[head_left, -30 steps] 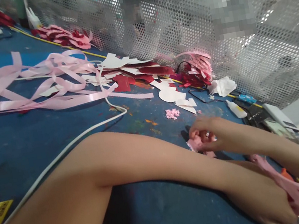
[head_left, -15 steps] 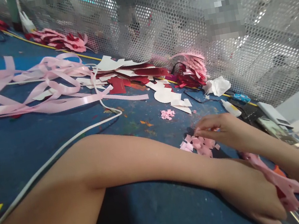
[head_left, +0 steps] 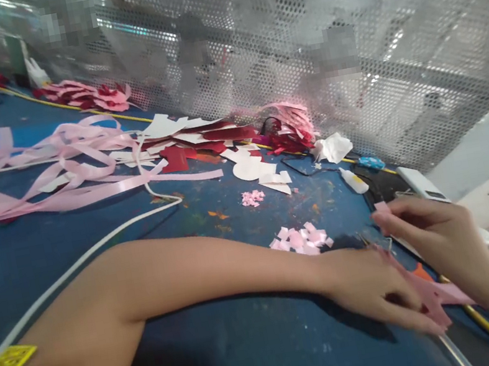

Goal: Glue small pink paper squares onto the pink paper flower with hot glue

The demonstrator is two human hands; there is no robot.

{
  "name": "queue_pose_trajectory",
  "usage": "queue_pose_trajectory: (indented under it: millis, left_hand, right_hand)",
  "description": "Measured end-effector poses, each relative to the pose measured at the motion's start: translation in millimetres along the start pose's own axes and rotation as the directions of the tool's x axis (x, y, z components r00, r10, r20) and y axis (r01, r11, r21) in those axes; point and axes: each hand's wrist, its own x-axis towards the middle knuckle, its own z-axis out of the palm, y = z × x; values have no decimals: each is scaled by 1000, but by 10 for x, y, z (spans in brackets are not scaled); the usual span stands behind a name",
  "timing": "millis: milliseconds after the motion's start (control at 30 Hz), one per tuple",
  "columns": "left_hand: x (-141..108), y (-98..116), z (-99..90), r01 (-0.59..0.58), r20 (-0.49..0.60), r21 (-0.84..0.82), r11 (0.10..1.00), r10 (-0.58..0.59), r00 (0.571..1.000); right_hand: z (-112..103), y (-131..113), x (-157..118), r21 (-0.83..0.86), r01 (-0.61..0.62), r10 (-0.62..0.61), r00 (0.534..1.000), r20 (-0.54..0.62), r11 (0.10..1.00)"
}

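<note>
My left hand [head_left: 372,290] reaches across the blue table from the lower left. Its fingers curl at a pink cut-out strip [head_left: 428,296], with the thumb stretched along the near side. Part of the strip is hidden behind that hand. Just beyond it, my right hand [head_left: 444,230] is raised and pinches a small pink square [head_left: 382,207] between thumb and fingertips. A loose pile of small pink squares [head_left: 304,238] lies past my left wrist. Farther off sits a cluster of tiny pink bits [head_left: 253,198].
Curled pink ribbon [head_left: 85,192] and a white cable [head_left: 107,235] spread over the left. White and red paper scraps [head_left: 207,133] lie along a perforated metal screen [head_left: 249,49]. A glue bottle [head_left: 354,180] and a white device [head_left: 421,182] are at the right.
My right hand has moved from the pile of pink squares to the right and now shows a square in its pinch. My left hand has shifted slightly up and left, its thumb more extended.
</note>
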Motion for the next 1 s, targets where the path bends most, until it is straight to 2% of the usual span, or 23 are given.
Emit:
queue_pose_trajectory:
  millis: [67, 100, 167, 233, 267, 300, 433, 533, 633, 767, 900, 1000]
  left_hand:
    - [-46, 34, -61, 20, -164, -167, 986, -47, 985]
    - [-56, 44, -88, 59, -235, -244, 968, -118, 965]
    - [-49, 48, -126, 128, -396, -397, 909, -295, 870]
    - [-21, 42, -136, 148, -479, -519, 842, -430, 765]
    - [-6, 41, -132, 151, -488, -562, 813, -473, 734]
    - [8, 43, -122, 155, -478, -593, 790, -500, 722]
    - [28, 108, -66, 205, -366, -656, 726, -544, 755]
    - [36, 184, -33, 236, -308, -689, 685, -572, 761]
    - [55, 238, -15, 250, -294, -712, 656, -602, 742]
    - [54, 248, -5, 239, -319, -751, 616, -654, 686]
    - [12, 192, -16, 243, -333, -791, 562, -728, 599]
    - [-5, 145, -42, 266, -350, -788, 555, -760, 548]
  right_hand:
    - [-69, 98, -158, -16, -49, 47, 996, -74, 999]
    - [-90, 140, -234, -15, -54, 52, 994, -95, 998]
    - [-110, 207, -361, -8, -26, 25, 994, -106, 1000]
    - [-112, 251, -448, -5, 26, -26, 992, -121, 1000]
    - [-110, 265, -476, -4, 58, -58, 989, -135, 998]
    - [-108, 276, -496, 1, 100, -98, 985, -141, 995]
    - [-103, 307, -539, 66, 302, -297, 952, -77, 951]
    - [-90, 326, -570, 114, 339, -337, 941, -34, 934]
    - [-85, 333, -587, 118, 338, -340, 940, -3, 934]
    - [-170, 381, -588, 21, 359, -359, 931, 68, 933]
    - [-337, 533, -633, -43, 450, -440, 885, 151, 892]
    - [-401, 627, -673, -133, 443, -413, 888, 204, 887]
